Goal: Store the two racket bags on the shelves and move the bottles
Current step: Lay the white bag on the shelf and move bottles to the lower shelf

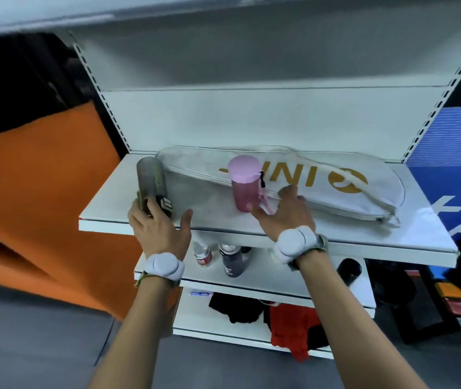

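Note:
A white racket bag (pixel 322 186) with gold lettering lies across the back of the upper white shelf (pixel 223 231). A grey bottle (pixel 152 182) stands at the shelf's left end; my left hand (pixel 159 223) is at its base, fingers touching it, thumb spread wide. A pink bottle (pixel 244 182) stands upright in front of the bag. My right hand (pixel 285 211) is just right of it with fingers apart, thumb near its base. Whether either hand grips its bottle is unclear. A second racket bag is not visible.
On the shelf below stand a clear bottle with a red label (pixel 203 254), a dark bottle (pixel 233 261) and a black cylinder (pixel 348 269). The lowest shelf holds black cloth (pixel 237 307) and red cloth (pixel 291 327). An orange panel (pixel 41 192) is left, a blue panel (pixel 454 141) right.

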Demonstrator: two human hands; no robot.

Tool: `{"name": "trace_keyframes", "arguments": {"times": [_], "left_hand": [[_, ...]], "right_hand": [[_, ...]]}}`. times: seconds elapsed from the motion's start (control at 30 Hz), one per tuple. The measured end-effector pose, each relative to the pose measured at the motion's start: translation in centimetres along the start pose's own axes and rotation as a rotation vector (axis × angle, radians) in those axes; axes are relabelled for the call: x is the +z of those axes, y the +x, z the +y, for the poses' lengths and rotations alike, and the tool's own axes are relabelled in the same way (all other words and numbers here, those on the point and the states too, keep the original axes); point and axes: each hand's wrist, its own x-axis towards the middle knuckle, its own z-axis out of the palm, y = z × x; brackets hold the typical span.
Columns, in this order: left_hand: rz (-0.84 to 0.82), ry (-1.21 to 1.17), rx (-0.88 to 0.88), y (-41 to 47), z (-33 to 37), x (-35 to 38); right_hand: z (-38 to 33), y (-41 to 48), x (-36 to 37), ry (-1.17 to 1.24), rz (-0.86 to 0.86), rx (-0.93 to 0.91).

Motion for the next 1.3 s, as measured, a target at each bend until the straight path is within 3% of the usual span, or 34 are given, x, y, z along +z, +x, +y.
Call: {"name": "trace_keyframes", "arguments": {"times": [0.13, 0.27, 0.57, 0.8, 1.07, 1.3], "left_hand": [[-0.191, 0.029, -0.102, 2.0, -0.3, 0.2], [-0.236, -0.014, -0.138, 2.7, -0.2, 0.4], [-0.161, -0.097, -0.123, 2.9, -1.0, -0.6], [0.154, -0.211, -0.037, 1.3, -0.1, -4.1], [0.309, -0.318, 0.021, -0.4, 3.8, -8.9], [0.196, -0.378, 0.159, -5.3, 6.1, -8.7]], "right_hand": [[-2.9, 2.6, 0.9, 0.041, 0.073, -0.114], [-4.7, 4.3, 1.9, 0.094, 0.085, -0.135], [-5.8, 4.2, 3.3, 0.170, 0.137, -0.198], [-5.4, 2.2, 2.3, 0.239, 0.133, -0.208], [-4.0, -2.9, -1.8, 0.210, 0.010, -0.232], [0.2, -5.9, -3.7, 0.041, -0.170, -0.196]]}}
